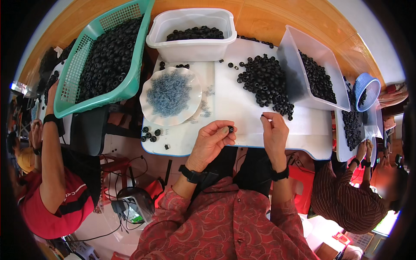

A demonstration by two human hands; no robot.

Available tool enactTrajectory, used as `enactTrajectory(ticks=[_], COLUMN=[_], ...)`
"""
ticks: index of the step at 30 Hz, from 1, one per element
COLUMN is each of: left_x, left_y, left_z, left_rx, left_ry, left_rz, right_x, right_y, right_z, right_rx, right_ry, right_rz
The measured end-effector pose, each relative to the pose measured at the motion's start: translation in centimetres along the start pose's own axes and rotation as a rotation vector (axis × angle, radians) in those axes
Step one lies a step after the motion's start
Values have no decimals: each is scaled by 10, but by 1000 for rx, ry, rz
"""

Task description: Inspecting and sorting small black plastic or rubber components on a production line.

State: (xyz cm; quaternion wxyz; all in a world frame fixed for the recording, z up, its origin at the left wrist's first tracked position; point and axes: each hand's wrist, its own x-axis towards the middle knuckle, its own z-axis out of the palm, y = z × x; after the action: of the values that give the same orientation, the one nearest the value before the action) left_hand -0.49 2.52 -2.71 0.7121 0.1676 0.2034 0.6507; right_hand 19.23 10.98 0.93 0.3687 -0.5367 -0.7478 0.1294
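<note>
My left hand (213,141) pinches a small round black plastic piece with a hole (230,129) between thumb and fingers, above the table's near edge. To its right, my right hand (274,132) is closed in a pinch. A dark speck shows at its fingertips, too small to name. Ahead of the right hand lies a loose pile of black pieces with holes (264,80). Left of the pile, a white wavy-rimmed plate (148,113) holds many tiny grey-blue coil springs (168,94). More springs lie scattered beside the plate. Several finished-looking black pieces (151,135) rest at the table's near left corner.
A white tub (190,53) of black parts stands at the back. A clear bin (299,82) of them is tilted at the right, and a green basket (125,93) is heaped at the left. Other people work at both sides, one in a red shirt (65,203).
</note>
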Motion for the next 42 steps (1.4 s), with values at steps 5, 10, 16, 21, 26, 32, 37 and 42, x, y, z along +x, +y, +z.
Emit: enactTrajectory(ticks=[5, 10, 16, 21, 26, 32, 37, 42], left_x=[0, 0, 0, 1, 1, 1, 1, 0], left_y=[-1, -2, -2, -3, -2, -3, -3, -2], left_z=[0, -2, -2, -4, -3, -3, -2, -1], left_rx=[-1, -8, 0, 0, -4, -7, -20, -16], left_ry=[2, -18, -17, -17, -11, -24, -21, -12], left_rz=[5, 13, 21, 12, 6, 14, 17, 13], right_x=[-21, -28, -34, -34, -32, -33, -35, -37], right_y=[-34, -50, -47, -50, -52, -57, -62, -62], right_z=[-1, 6, 12, 14, 11, 11, 10, 14], right_rx=[672, 715, 788, 829, 832, 828, 822, 849], right_ry=[-258, -270, -260, -241, -266, -255, -231, -219], right_rz=[362, 288, 360, 382, 377, 350, 271, 250])
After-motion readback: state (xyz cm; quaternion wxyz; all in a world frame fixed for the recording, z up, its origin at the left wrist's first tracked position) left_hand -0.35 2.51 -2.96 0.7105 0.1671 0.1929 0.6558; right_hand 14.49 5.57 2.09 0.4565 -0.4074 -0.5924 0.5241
